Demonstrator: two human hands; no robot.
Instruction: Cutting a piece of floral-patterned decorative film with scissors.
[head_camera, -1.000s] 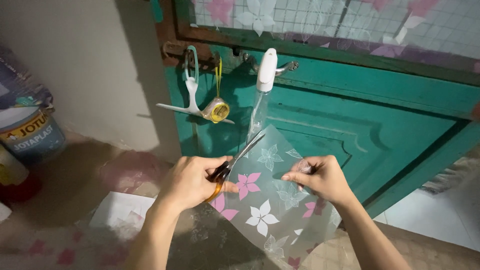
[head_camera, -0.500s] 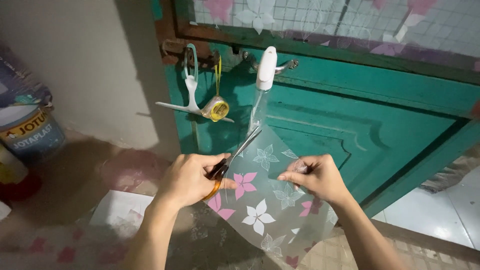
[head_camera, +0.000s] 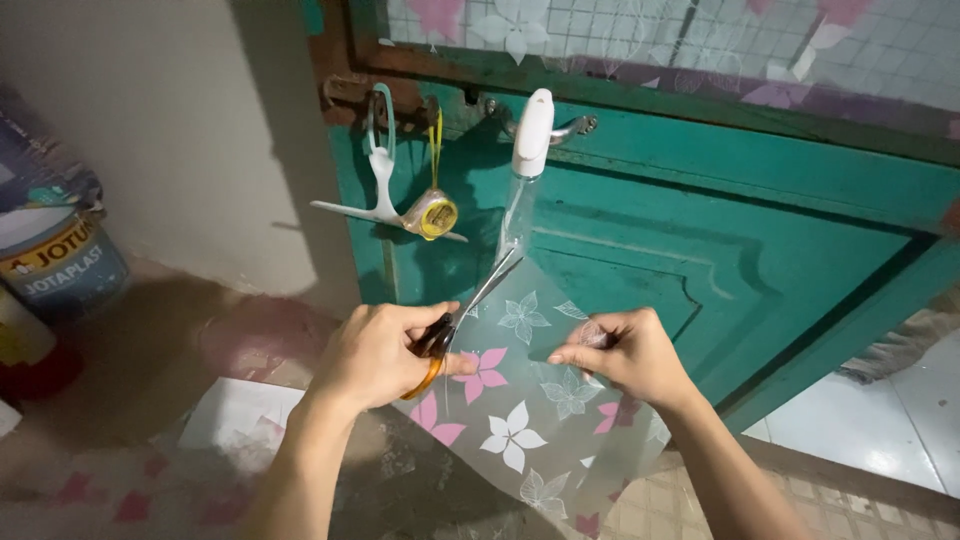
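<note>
A green door (head_camera: 760, 230) fills the far side, its upper pane covered in flowered film. From its handle hang a spray bottle (head_camera: 524, 170), a white squeegee (head_camera: 380, 190) and a yellow tape measure (head_camera: 437, 215). A paint bucket (head_camera: 55, 260) stands on the floor at the left.

In front of the door a sheet of clear film (head_camera: 530, 410) printed with pink and white flowers is held up in the air between both hands. It looks like the cutting step: the scissors (head_camera: 462, 315) sit at the sheet's left edge, blades pointing up and nearly together. As I judge it, the next snip needs the sheet kept taut and the blades kept on a straight line.

The left hand (head_camera: 385, 355) is closed around the scissors' orange handles, forearm reaching up from below. The right hand (head_camera: 625, 350) pinches the film near its top edge, thumb and fingers shut on it, wrist bent inward.
</note>
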